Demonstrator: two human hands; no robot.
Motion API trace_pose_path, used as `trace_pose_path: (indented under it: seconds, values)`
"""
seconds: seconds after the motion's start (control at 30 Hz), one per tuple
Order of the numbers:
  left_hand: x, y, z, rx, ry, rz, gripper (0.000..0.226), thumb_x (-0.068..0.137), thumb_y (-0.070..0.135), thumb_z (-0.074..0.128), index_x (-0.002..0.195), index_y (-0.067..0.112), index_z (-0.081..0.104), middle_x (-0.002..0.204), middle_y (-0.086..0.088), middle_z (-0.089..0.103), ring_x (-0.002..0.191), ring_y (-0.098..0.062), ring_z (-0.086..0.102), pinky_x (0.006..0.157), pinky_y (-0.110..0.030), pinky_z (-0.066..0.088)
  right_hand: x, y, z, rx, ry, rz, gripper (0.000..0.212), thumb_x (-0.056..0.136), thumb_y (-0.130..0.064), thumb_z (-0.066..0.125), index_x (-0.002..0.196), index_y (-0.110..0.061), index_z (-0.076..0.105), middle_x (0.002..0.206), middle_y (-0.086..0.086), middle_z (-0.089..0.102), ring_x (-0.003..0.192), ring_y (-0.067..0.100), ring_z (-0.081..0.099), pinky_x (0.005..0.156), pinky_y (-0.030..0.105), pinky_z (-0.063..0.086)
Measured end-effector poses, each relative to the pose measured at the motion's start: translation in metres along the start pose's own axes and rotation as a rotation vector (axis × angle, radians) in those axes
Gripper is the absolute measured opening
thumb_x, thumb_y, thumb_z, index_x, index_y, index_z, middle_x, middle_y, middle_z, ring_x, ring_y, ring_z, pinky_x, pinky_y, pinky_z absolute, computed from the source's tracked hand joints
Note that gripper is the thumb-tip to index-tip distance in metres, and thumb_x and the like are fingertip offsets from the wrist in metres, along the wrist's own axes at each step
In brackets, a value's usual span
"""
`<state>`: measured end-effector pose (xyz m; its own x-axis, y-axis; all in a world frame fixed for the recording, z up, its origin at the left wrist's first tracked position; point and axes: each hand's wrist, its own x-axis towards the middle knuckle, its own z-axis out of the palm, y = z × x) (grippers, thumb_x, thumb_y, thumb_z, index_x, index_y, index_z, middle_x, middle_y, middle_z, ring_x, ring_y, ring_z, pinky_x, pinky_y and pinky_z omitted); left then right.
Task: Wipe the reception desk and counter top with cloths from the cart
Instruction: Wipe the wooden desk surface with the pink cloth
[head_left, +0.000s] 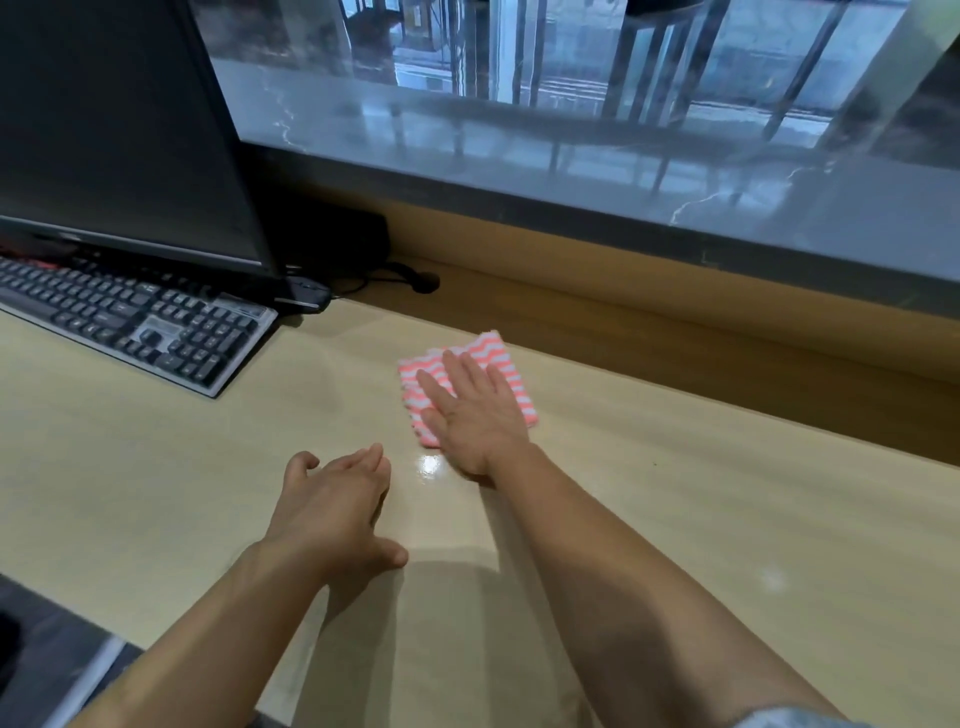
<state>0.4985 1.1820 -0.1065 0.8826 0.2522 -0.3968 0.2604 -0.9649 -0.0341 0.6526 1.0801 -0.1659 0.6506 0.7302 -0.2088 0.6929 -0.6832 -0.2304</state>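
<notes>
Right now I see my right hand (475, 415) lying flat, its straight, spread fingers pressing on the folded pink-and-white striped cloth (491, 345), which rests on the desk (156, 467) close to its back edge, below the grey counter top (571, 156). My left hand (332, 509) holds nothing, fingers loosely extended, nearer the front edge and just beside the right wrist; I cannot tell whether it touches the surface. A keyboard (130, 317) and monitor (114, 130) sit toward the desk's left end.
</notes>
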Motion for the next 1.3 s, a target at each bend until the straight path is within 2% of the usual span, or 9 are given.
trace_pose_path:
  seconds: [0.33,0.6,0.7,0.77,0.87,0.97,1.07,1.2,1.3]
  values:
    - [0.0,0.002,0.001,-0.016,-0.041,-0.011,0.089,0.07,0.067,0.064,0.143,0.026,0.035,0.162,0.007,0.009,0.146,-0.005,0.012,0.113,-0.04,0.005,-0.09,0.13,-0.018,-0.017,0.072,0.444,0.054,0.103,-0.049,0.016,0.154,-0.039,0.005,0.164,0.0,0.005,0.15,0.023,0.002,0.119,0.04,0.001]
    - [-0.02,-0.01,0.025,-0.123,0.08,0.065,0.082,0.087,0.067,0.046,0.151,0.024,0.016,0.162,0.005,0.0,0.148,-0.006,-0.003,0.116,-0.041,-0.004,-0.077,0.091,-0.014,0.056,0.07,0.669,0.056,0.103,-0.045,0.013,0.155,-0.031,-0.002,0.163,0.007,-0.011,0.149,0.027,-0.013,0.119,0.047,-0.007]
    - [-0.038,-0.022,0.042,-0.134,0.06,0.072,0.092,0.084,0.077,0.032,0.154,0.024,0.005,0.162,0.005,-0.008,0.147,-0.005,-0.008,0.116,-0.04,-0.003,-0.059,0.041,-0.001,0.03,0.074,0.584,0.057,0.103,-0.045,0.013,0.156,-0.031,-0.004,0.162,0.008,-0.016,0.149,0.029,-0.015,0.118,0.048,-0.01]
    - [-0.051,-0.033,0.051,-0.129,0.058,0.067,0.105,0.069,0.085,0.014,0.154,0.026,0.003,0.162,0.007,-0.008,0.147,-0.004,-0.007,0.115,-0.039,-0.002,-0.048,-0.003,0.01,0.016,0.085,0.463,0.056,0.103,-0.046,0.012,0.155,-0.032,-0.004,0.162,0.006,-0.018,0.148,0.028,-0.017,0.118,0.047,-0.012]
    - [-0.066,-0.047,0.057,-0.117,0.057,0.036,0.113,0.056,0.082,0.001,0.154,0.026,0.005,0.162,0.008,-0.005,0.147,-0.005,-0.004,0.112,-0.038,0.002,-0.038,-0.068,0.028,-0.027,0.057,0.244,0.057,0.103,-0.048,0.011,0.155,-0.032,-0.008,0.161,0.006,-0.022,0.147,0.028,-0.021,0.117,0.049,-0.013]
    - [-0.079,-0.052,0.058,-0.085,0.062,0.033,0.104,0.071,0.085,0.02,0.154,0.026,0.004,0.162,0.01,-0.003,0.147,-0.006,0.0,0.108,-0.038,0.008,-0.039,-0.114,0.041,-0.063,-0.008,0.076,0.057,0.103,-0.048,0.01,0.155,-0.032,-0.008,0.16,0.004,-0.024,0.146,0.026,-0.025,0.116,0.048,-0.017]
    - [-0.089,-0.048,0.057,-0.047,0.086,0.05,0.087,0.085,0.07,0.042,0.153,0.025,0.011,0.161,0.012,0.007,0.145,-0.008,0.012,0.103,-0.036,0.014,-0.047,-0.128,0.047,-0.072,-0.028,0.022,0.056,0.104,-0.047,0.011,0.155,-0.033,-0.005,0.16,0.003,-0.023,0.147,0.023,-0.024,0.116,0.046,-0.018]
    - [-0.09,-0.04,0.059,0.03,0.104,0.055,0.081,0.088,0.066,0.042,0.152,0.024,0.016,0.161,0.007,0.01,0.144,-0.012,0.017,0.101,-0.037,0.014,-0.072,-0.103,0.043,-0.024,-0.017,0.043,0.055,0.104,-0.048,0.013,0.154,-0.035,-0.003,0.161,-0.001,-0.02,0.147,0.018,-0.022,0.117,0.041,-0.017]
    - [-0.089,-0.034,0.059,0.088,0.096,0.043,0.073,0.09,0.063,0.041,0.148,0.022,0.023,0.161,0.005,0.013,0.143,-0.014,0.019,0.103,-0.039,0.014,-0.101,-0.062,0.037,0.014,0.026,0.176,0.055,0.103,-0.048,0.014,0.154,-0.036,-0.002,0.161,-0.002,-0.019,0.148,0.018,-0.021,0.119,0.041,-0.013]
